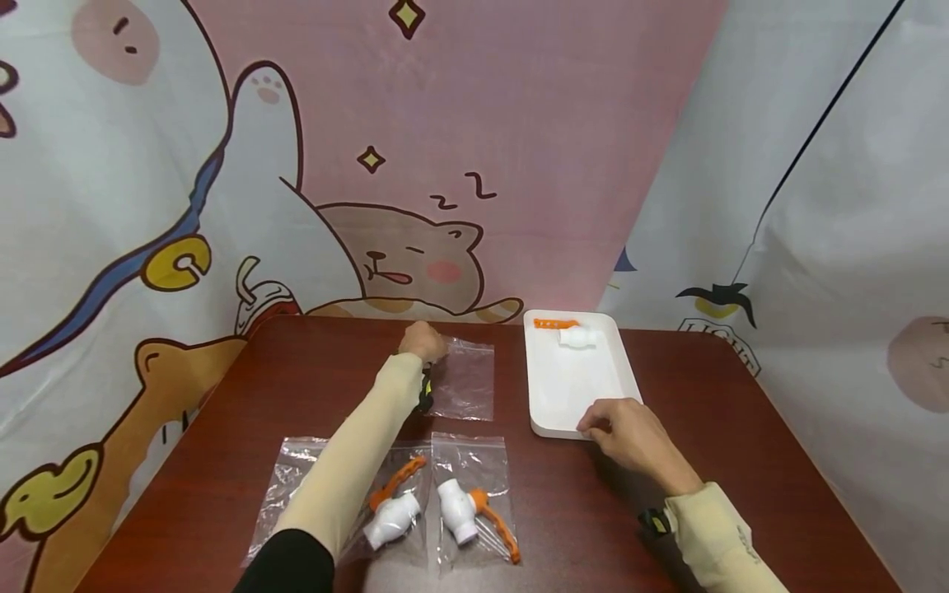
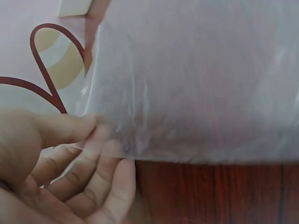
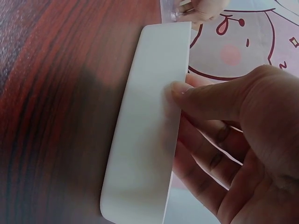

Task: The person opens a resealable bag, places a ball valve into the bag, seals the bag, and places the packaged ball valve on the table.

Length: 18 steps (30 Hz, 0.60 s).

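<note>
My left hand (image 1: 424, 342) is at the table's far side and pinches the corner of a clear zip bag (image 1: 467, 383). In the left wrist view the thumb and fingers nip the bag's plastic film (image 2: 196, 93), which looks flat with nothing inside. With thumb and fingers, my right hand (image 1: 633, 436) grips the near right corner of a white tray (image 1: 563, 403). The right wrist view shows the thumb on the outside of the tray's wall (image 3: 145, 121). An orange handle (image 1: 554, 324) and a white plastic valve body (image 1: 578, 338) lie at the tray's far end.
Nearer me, two clear bags lie side by side, each holding a white valve with an orange handle: the left valve (image 1: 393, 520) and the right valve (image 1: 457, 511). Another clear bag (image 1: 278, 486) lies partly under my left forearm. A cartoon cloth (image 1: 556, 165) hangs behind the brown table (image 1: 741, 428).
</note>
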Each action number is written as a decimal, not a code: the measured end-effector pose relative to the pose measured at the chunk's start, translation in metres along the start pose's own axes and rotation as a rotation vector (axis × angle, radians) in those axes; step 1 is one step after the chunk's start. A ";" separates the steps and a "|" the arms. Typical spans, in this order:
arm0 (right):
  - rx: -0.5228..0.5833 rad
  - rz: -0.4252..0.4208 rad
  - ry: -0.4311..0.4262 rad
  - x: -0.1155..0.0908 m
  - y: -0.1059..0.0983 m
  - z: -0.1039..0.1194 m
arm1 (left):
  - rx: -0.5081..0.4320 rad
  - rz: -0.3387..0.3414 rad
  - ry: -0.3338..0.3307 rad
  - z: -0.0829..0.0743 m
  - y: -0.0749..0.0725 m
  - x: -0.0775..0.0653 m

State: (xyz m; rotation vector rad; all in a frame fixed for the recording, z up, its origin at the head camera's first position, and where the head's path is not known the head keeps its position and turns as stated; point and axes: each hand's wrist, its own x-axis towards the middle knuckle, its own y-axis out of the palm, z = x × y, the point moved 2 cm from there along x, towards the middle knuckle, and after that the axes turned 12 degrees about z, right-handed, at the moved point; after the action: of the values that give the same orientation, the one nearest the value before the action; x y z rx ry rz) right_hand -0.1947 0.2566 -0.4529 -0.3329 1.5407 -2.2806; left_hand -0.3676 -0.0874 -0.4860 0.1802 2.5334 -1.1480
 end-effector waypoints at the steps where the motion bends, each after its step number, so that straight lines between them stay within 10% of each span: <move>1: 0.000 0.002 0.000 0.000 0.000 0.000 | -0.016 -0.013 0.024 0.000 -0.001 -0.001; 8: 0.002 0.010 0.013 0.000 0.001 0.000 | -0.112 -0.047 0.226 -0.004 -0.006 -0.011; 18: 0.004 -0.008 -0.011 -0.001 0.002 -0.001 | -0.288 -0.008 0.343 -0.006 -0.021 -0.030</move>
State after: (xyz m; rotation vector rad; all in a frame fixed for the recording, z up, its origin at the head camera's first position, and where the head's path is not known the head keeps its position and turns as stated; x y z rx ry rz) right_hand -0.1943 0.2572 -0.4554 -0.3497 1.5317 -2.2840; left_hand -0.3470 -0.0960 -0.4563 0.3164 2.9663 -0.7949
